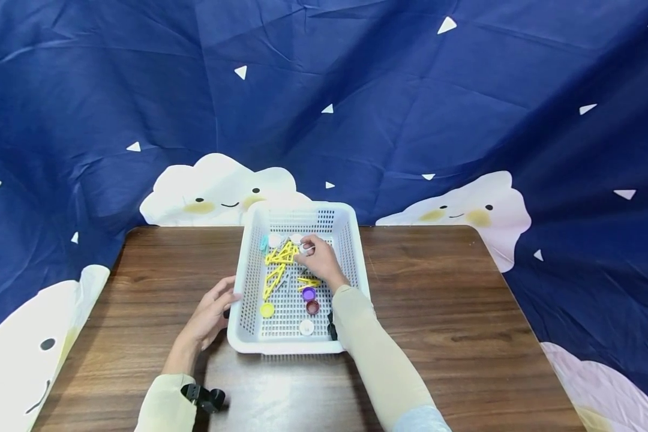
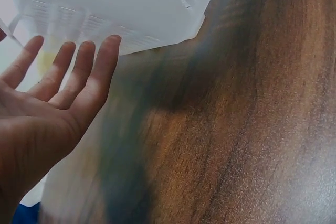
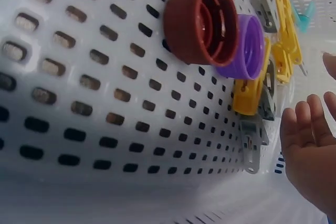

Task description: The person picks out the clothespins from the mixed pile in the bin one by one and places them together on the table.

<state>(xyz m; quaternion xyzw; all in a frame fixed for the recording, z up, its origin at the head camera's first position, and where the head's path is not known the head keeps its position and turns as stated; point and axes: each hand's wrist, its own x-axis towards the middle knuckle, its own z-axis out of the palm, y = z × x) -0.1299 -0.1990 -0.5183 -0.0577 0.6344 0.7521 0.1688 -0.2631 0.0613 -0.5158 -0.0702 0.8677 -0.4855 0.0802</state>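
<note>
We note the white cap (image 1: 305, 248) pinched in the right grip (image 1: 321, 263), inside the basket (image 1: 286, 347); the left grip (image 1: 209, 315) is spread beside it. We judge the cap light, stiff, smooth: hold its rim.

White perforated plastic basket (image 1: 288, 347), upright, open-topped, small white piece (image 1: 306, 248) held toward its far end

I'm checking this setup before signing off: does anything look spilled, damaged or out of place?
Nothing stands out. The basket sits upright on the table, with the purple cap, red cap and yellow pieces loose inside; I see no spill or damage.
</note>
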